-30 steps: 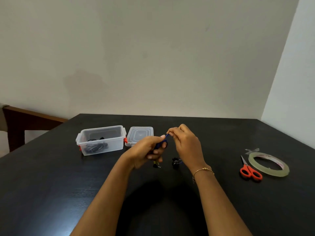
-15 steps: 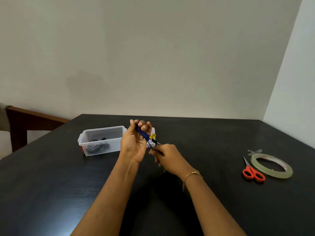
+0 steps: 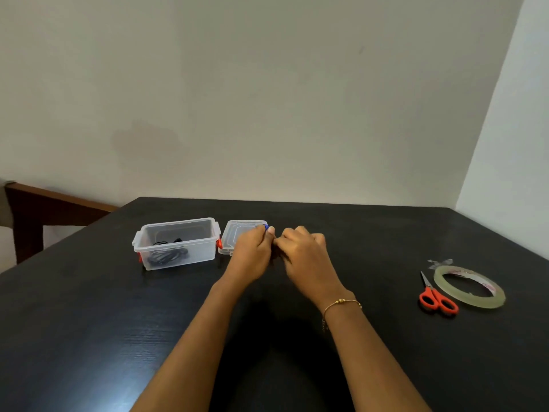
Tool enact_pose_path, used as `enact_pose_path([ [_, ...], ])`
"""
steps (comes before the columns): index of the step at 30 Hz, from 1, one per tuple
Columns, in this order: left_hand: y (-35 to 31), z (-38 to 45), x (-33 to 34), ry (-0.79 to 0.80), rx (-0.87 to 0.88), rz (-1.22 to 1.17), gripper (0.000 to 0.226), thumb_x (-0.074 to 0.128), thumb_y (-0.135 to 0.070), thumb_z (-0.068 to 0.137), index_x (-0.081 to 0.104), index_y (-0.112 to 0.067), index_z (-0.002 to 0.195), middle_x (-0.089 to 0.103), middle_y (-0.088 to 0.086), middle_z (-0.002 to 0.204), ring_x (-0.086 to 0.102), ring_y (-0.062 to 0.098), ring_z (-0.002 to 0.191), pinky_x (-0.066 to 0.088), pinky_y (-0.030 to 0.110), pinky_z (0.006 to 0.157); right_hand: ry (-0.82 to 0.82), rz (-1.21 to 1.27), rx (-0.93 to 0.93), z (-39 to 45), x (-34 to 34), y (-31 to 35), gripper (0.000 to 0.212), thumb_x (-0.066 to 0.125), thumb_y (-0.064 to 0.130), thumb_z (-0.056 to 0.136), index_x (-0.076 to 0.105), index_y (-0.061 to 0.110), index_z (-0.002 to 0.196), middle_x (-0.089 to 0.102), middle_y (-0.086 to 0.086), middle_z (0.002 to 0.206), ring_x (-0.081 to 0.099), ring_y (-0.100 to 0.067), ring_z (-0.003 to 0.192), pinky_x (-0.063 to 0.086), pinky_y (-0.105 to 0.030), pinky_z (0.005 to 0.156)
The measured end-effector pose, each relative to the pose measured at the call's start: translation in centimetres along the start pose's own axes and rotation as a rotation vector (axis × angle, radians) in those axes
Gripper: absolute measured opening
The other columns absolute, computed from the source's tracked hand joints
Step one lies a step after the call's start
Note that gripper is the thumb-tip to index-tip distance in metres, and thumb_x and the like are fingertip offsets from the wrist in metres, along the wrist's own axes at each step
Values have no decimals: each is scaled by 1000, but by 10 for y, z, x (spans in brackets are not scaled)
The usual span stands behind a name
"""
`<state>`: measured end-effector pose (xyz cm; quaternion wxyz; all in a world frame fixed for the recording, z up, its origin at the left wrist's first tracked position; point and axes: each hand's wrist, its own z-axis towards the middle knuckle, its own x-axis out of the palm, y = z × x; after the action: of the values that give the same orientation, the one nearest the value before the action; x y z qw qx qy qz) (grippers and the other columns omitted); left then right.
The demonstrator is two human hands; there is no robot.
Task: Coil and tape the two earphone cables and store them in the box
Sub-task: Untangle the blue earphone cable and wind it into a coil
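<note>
My left hand (image 3: 254, 252) and my right hand (image 3: 306, 257) are close together above the middle of the black table (image 3: 89, 322), both closed around a blue earphone cable (image 3: 266, 227). Only a small blue bit shows at my left fingertips; the rest is hidden inside the hands. To the left stands a clear plastic box (image 3: 178, 243) with red latches, open, holding a coiled black earphone cable (image 3: 167, 255). Its clear lid (image 3: 237, 233) lies flat just right of it, partly behind my left hand.
Orange-handled scissors (image 3: 436, 298) and a roll of clear tape (image 3: 469, 286) lie at the right of the table, with a loose strip of tape (image 3: 439, 263) just behind them. A wooden chair back (image 3: 44, 203) stands beyond the table's left edge. Walls close off the back and right.
My left hand, raised upright with the blue cable half a second ago, has lowered. My right hand has come up beside it, and both now close over the cable.
</note>
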<state>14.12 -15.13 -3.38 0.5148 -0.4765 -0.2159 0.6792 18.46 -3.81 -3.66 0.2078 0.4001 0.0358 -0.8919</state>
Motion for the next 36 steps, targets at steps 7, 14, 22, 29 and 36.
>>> enact_pose_path([
  [7,-10,-4,-8,176,-254,-137,63,19,-58,91,51,-6,75,47,6,60,44,14,53,39,22,49,13,125,-11,2,1,1,23,53,12,91,56,11,114,62,-10,107,58,-21,97,41,-37,91],
  [14,-9,-6,-11,383,-331,-81,70,7,-65,87,46,-13,62,44,2,58,37,10,51,35,21,48,72,432,88,3,2,-6,27,59,3,85,62,6,112,60,-6,108,54,-8,87,45,-20,81],
  [22,-6,-7,-23,536,-414,-451,44,30,-35,95,42,-11,59,31,-5,42,26,7,33,45,26,55,165,657,238,4,-6,-9,20,57,12,89,67,11,106,66,3,92,57,4,77,46,-8,72],
  [29,-11,-8,-27,545,-406,-702,29,38,-13,93,59,-4,74,47,-1,47,48,10,40,56,26,64,95,866,346,3,-6,-17,13,55,17,90,66,11,93,65,2,86,60,-6,82,51,-22,75],
  [36,-17,-7,-17,358,-330,-622,26,50,-20,92,62,-6,73,58,1,48,58,11,41,52,21,49,114,1206,472,4,-4,-8,15,45,16,96,60,13,92,59,3,72,59,-2,62,52,-20,59],
])
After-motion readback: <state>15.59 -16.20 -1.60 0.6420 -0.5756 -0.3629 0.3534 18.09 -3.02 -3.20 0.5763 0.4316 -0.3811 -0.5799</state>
